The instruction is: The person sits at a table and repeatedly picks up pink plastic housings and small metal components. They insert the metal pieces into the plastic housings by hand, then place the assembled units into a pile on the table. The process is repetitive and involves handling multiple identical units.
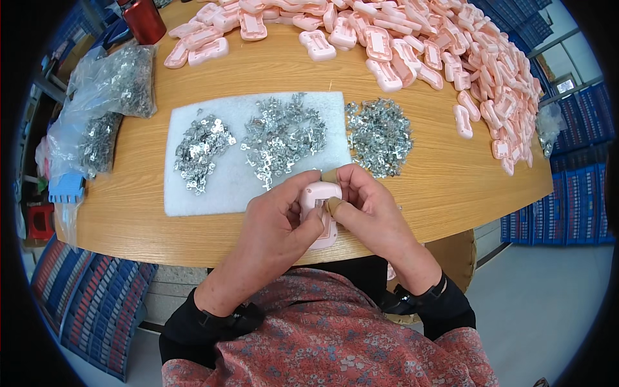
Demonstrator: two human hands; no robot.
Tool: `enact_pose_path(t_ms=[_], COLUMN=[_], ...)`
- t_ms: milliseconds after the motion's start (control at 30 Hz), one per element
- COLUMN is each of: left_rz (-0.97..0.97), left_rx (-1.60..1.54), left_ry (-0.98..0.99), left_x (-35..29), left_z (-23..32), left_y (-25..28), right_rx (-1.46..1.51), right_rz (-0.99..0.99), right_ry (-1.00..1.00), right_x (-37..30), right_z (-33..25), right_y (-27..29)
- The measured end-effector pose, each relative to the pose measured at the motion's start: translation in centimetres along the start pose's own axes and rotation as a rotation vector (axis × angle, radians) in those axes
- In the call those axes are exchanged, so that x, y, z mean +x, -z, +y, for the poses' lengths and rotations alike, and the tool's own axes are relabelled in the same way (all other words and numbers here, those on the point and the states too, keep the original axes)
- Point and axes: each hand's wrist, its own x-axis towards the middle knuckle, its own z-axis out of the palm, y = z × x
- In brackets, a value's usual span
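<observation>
As the wooden table spans our view, we see left hand half-curled, gripping the pink case near the front edge; right hand half-closed, thumb at the case's slot, whether pinching a part we can't tell.

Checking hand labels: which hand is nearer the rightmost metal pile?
Right: the right hand is just below the metal pile in view; the left hand is farther, lower left.

The left fisheye of a head-worn pair looks down and forward over the patterned shirt, close above the left hand and right hand, across the bench.
</observation>
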Motion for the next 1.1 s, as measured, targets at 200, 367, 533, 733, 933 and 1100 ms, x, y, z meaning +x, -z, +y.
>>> enact_pose_path(t_ms=[200,367,533,733,933,1100], left_rz=[0.000,0.016,0.004,-0.067,-0.072,-0.128], left_rx=[-0.003,0.032,0.481,-0.406,-0.636,-0.680], left_ry=[0.015,-0.005,-0.173,0.208,0.337,0.342], left_x=[0.2,0.6,1.1,1.6,1.5,1.4], left_z=[0.7,-0.2,0.3,-0.1,1.2,1.1], left_y=[-0.2,0.3,1.2,2.6,2.9,3.1], right_rx=[-0.059,-0.104,-0.209,0.039,-0.287,-0.350], right_rz=[0.025,-0.002,-0.032,0.063,0.059,0.096], right_ry=[0.046,0.022,0.046,0.186,0.340,0.455], right_x=[0.1,0.4,0.2,-0.2,-0.3,-0.1], right_z=[0.1,-0.2,-1.2,-1.5,-1.6,-1.3], right_y=[0.0,0.1,0.3,-0.6,-1.2,-1.3])
